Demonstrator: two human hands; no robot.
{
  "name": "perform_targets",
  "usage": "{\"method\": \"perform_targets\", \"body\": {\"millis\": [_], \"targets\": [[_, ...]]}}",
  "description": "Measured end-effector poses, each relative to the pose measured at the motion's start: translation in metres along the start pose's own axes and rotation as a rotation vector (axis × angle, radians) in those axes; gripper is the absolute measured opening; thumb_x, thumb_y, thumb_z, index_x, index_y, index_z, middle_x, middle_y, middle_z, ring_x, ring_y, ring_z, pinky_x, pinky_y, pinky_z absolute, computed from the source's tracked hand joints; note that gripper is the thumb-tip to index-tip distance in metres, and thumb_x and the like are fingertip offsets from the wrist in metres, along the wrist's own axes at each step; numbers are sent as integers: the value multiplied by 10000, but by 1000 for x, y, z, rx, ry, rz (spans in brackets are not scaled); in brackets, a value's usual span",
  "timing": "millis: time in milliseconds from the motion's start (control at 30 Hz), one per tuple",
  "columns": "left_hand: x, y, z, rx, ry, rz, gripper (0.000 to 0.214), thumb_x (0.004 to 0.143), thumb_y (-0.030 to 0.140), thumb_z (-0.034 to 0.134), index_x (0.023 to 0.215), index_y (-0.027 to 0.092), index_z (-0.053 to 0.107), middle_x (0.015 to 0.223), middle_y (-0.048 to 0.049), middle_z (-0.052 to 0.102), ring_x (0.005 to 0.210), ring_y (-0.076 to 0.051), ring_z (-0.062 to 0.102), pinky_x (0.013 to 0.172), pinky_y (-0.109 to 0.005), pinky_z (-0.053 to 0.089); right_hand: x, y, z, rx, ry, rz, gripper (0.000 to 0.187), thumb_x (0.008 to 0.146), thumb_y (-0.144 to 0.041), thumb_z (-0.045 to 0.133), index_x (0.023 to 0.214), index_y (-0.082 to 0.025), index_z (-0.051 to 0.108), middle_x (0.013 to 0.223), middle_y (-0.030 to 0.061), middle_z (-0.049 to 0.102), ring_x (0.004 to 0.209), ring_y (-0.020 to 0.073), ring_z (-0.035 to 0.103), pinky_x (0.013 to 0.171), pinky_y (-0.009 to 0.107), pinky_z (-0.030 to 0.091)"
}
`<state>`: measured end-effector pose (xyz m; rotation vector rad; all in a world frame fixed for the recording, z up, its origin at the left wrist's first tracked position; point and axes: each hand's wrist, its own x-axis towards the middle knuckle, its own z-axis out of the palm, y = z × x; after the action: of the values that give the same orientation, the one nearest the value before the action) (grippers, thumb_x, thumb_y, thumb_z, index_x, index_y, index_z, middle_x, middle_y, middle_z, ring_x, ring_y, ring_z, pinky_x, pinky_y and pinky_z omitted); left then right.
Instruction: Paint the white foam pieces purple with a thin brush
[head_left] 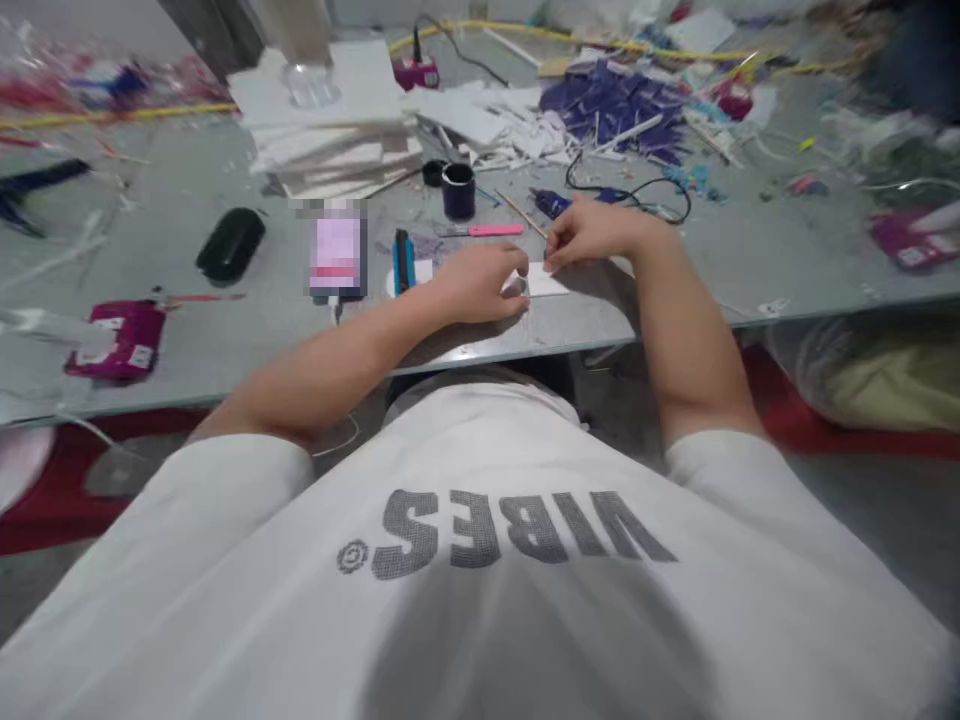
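A small flat white piece [546, 280], like a strip of card or foam board, lies near the table's front edge between my two hands. My left hand [484, 283] curls around its left end, thumb on the near side and fingers on the far side. With fingertips pinched together, my right hand [589, 235] touches its far edge; whatever those fingertips hold is too small to make out. Just left of my left hand lies a blue and black tool [403, 262], partly over another white piece [424, 271]. Beyond the hands is a pink-handled tool [495, 231].
A dark cup [458, 192] stands behind the hands, near a thin wooden stick [521, 215] and a blue corded tool [551, 203]. White boards [330, 150], white scraps [517, 135] and purple scraps [615, 105] fill the back. A phone [336, 250] and black case [231, 245] lie left.
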<state>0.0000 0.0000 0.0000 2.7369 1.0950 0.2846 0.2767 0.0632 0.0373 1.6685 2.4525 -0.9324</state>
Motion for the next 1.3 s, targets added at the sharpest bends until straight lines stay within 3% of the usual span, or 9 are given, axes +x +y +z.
{"method": "perform_targets", "body": {"millis": [467,667,1100,1300], "targets": [[4,-9,5,-33,20,64,470,1102,472,699,1492,262,854,1555,-135,855,1410,-380,808,1174,-491,590,18,26,4,55,18,6,341,982,-444,1036,1053,-173,841,811,34,745,883,200,609,900,405,526],[5,-12,8,-51,39,71,482,1097,505,710,1493,273,859,1631,-137,818,1474,-381,786,1237,-510,590,20,26,5,58,29,30,305,928,-442,1048,964,-232,829,824,22,744,792,212,652,819,411,525],[5,-10,5,-41,21,101,449,1104,482,699,1438,257,899,1593,-139,837,1429,-386,806,1195,-514,601,18,25,4,53,13,-18,365,970,-509,1013,1009,-205,814,806,23,747,812,184,621,803,393,492],[5,-10,6,-37,23,91,433,1112,482,715,1438,270,905,1603,-133,832,1428,-388,805,1202,-523,592,19,25,5,54,33,-14,379,905,-537,1040,942,-242,804,774,14,730,778,200,623,785,407,489]]}}
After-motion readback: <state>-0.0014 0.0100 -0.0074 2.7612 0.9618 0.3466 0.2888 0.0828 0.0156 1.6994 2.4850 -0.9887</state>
